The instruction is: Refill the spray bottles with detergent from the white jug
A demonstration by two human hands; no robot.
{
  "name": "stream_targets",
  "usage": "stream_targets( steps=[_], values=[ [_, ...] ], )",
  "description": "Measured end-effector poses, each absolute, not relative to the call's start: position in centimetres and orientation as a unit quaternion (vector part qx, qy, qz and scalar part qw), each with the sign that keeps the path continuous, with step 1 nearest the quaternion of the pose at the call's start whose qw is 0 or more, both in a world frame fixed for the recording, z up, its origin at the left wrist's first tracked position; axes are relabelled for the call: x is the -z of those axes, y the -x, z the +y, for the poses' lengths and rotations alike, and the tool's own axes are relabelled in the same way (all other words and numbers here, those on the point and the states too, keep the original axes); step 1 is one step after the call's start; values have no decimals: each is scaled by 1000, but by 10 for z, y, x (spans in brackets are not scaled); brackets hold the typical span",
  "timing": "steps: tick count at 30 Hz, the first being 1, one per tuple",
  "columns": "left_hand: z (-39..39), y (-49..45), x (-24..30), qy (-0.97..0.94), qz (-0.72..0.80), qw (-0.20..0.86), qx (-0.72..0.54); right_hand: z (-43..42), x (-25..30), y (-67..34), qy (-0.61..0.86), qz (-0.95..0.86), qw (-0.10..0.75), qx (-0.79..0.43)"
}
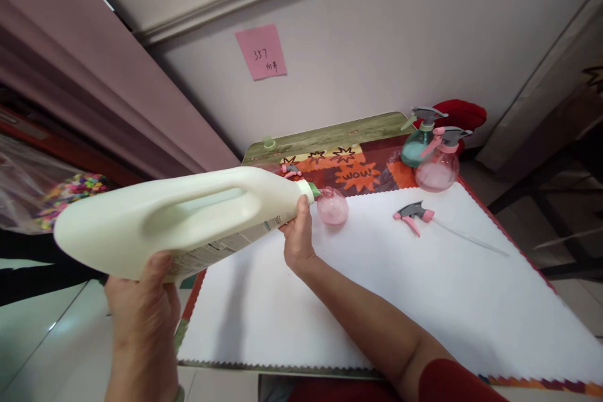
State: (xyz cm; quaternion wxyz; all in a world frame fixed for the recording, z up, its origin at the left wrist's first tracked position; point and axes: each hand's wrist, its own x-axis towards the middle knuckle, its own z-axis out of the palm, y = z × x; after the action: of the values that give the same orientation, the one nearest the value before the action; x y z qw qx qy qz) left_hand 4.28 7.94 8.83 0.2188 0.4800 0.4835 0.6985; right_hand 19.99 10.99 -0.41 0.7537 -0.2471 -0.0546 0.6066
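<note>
A big pale green detergent jug (198, 213) is tipped nearly level, its spout pointing right. My left hand (144, 298) grips the jug's underside near its base, and my right hand (299, 239) is wrapped beneath the neck. The green spout (315, 190) meets the mouth of a small round pink bottle (333, 208) standing on the white mat; whether liquid is flowing I cannot tell. To the right of that bottle lies a loose grey and pink spray head (414, 217) with a clear dip tube. Another pink and grey spray head (291, 170) shows partly behind the jug.
A teal spray bottle (417, 147) and a pink spray bottle (439, 169) stand at the table's back right, by a red round object (461, 114). A small pale green cap (269, 143) sits at the back edge. Colourful small pieces (70, 198) are at left.
</note>
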Motion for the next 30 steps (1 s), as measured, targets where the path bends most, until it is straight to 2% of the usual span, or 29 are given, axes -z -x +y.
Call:
stream_targets(
  steps=[30],
  values=[
    [78, -43, -89, -478, 498, 220, -690, 111, 5, -200, 245, -56, 752, -610]
  ],
)
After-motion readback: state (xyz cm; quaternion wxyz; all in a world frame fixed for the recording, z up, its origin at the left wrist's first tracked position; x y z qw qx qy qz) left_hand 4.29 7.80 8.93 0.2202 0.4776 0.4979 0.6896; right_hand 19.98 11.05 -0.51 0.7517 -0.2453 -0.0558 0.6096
